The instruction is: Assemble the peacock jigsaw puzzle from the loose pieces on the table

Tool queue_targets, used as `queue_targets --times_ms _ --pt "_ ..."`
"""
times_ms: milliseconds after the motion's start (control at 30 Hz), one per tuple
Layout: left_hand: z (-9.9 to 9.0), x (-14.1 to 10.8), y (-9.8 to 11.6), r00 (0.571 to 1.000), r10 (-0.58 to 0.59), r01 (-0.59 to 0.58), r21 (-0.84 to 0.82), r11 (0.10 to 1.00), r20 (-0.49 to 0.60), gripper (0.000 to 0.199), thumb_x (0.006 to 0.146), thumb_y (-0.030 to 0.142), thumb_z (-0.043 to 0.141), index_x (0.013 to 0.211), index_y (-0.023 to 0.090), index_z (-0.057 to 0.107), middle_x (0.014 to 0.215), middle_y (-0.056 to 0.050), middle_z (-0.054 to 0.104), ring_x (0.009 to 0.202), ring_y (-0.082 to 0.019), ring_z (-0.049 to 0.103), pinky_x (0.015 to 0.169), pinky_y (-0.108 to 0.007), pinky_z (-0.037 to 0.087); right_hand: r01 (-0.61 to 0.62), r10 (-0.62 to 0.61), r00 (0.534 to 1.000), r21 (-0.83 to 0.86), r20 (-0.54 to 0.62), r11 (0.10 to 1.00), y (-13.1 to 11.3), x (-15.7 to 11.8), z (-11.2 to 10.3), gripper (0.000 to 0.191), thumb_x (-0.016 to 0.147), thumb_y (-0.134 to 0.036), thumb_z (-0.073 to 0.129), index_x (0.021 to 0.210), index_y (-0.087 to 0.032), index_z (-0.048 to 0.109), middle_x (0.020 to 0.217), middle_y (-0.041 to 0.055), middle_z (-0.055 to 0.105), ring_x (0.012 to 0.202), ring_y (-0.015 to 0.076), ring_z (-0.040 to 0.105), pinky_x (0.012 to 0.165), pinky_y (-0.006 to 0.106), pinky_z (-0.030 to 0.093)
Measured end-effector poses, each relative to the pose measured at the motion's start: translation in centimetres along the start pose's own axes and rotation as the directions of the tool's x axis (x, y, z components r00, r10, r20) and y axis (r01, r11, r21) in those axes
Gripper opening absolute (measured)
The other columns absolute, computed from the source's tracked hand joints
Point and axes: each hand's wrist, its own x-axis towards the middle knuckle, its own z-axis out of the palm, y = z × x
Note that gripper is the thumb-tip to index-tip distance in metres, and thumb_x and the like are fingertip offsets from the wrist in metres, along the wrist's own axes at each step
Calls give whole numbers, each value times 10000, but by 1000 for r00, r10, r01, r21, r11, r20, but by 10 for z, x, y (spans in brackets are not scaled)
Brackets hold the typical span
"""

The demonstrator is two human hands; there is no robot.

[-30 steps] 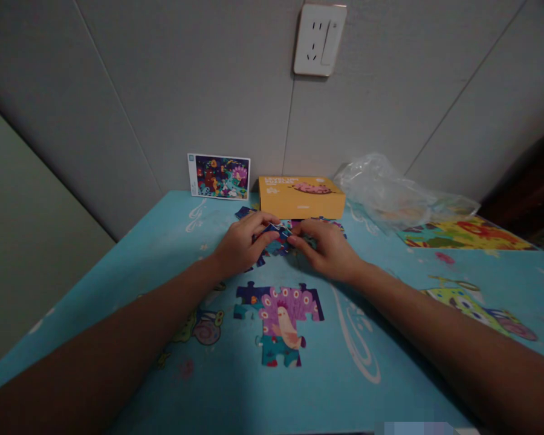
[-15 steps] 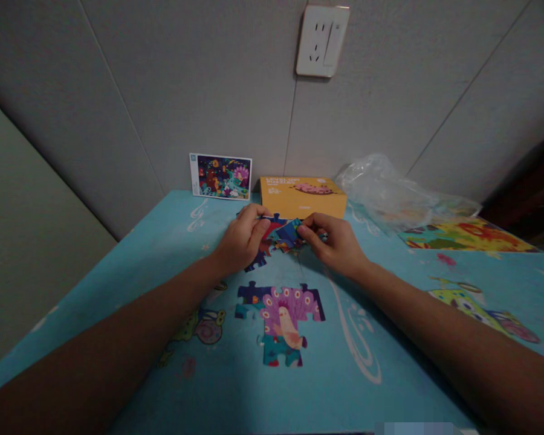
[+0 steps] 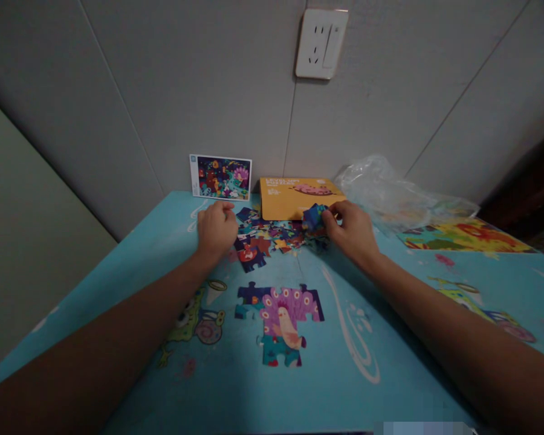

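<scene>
My right hand (image 3: pixel 350 228) pinches a blue puzzle piece (image 3: pixel 314 217) between thumb and fingers, raised in front of the orange box. To the left of a heap of loose puzzle pieces (image 3: pixel 278 235), my left hand (image 3: pixel 217 228) is curled closed with no piece showing in it; its underside is hidden. The heap spreads between both hands, with several pieces overlapping. Nearer to me lies a joined puzzle section (image 3: pixel 283 320) with a pink-purple peacock, flat on the blue patterned tablecloth (image 3: pixel 326 386).
Against the wall lean a picture card (image 3: pixel 222 177) of the puzzle scene and an orange puzzle box (image 3: pixel 281 208). A crumpled clear plastic bag (image 3: pixel 381 187) sits at the back right, beside a colourful yellow-and-red picture (image 3: pixel 471 237). A wall socket (image 3: pixel 321 43) is above.
My left hand has moved left off the heap, uncovering more pieces. My right hand has shifted slightly right and up, still pinching a blue piece.
</scene>
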Motion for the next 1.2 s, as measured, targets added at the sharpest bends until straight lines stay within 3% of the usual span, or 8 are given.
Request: queue_targets --times_ms 100,233,500,833,933,1067,1133,1200 --pt "1 -2 -1 987 -56 26 195 980 150 291 871 337 471 943 187 710 1033 -137 692 1064 -342 590 943 -510 446 -96 116 988 -182 103 979 9 3 5 320 890 -343 446 813 -144 685 903 168 653 873 288 596 769 390 424" --pt "-1 -9 6 962 5 -99 333 938 272 441 783 518 596 1049 188 718 1137 -191 622 1145 -420 517 924 -560 449 -124 155 981 -238 114 963 9 0 10 343 883 -395 497 1007 -131 677 1018 189 631 957 312 589 798 403 430" --pt "-4 -5 7 935 -34 -93 338 936 352 407 799 483 635 1090 201 680 1163 -148 630 1148 -373 544 947 -525 446 -81 99 991 -193 90 978 4 -3 9 373 915 -414 462 1072 -147 669 1065 187 614 1000 331 564 817 425 413" --pt "0 -9 8 984 170 -165 -87 982 54 131 828 213 617 952 175 598 873 -54 690 869 -226 642 838 -375 497 93 -93 996 5 18 996 -2 -4 6 266 871 -348 541 934 -148 705 1000 152 649 957 286 581 825 392 409" --pt "-2 -18 17 935 355 -335 -342 878 -4 292 850 188 600 1138 167 561 815 -18 677 814 -181 652 817 -331 505 225 -257 959 228 123 947 -17 -9 -1 247 887 -341 554 859 -146 703 817 83 668 750 186 582 701 305 403" --pt "-4 -29 27 784 618 -576 -445 686 -62 293 900 189 580 1191 163 598 872 -42 707 884 -180 638 847 -327 506 299 -489 802 478 343 826 -35 -21 -2 307 919 -360 529 746 -161 686 599 -4 593 514 95 450 547 262 312" --pt "-6 -31 28 726 681 -640 -451 622 -91 275 917 177 564 1185 162 623 873 -46 724 902 -181 625 845 -328 511 309 -498 799 480 337 821 -38 -23 1 326 917 -343 531 678 -160 658 547 -16 543 494 89 412 532 269 286" --pt "-6 -30 28 728 676 -643 -455 616 -113 295 920 161 560 1207 162 625 883 -46 739 904 -179 622 833 -327 518 273 -446 839 468 311 841 -38 -23 4 276 909 -311 537 723 -160 674 564 -14 552 505 90 422 538 270 291"
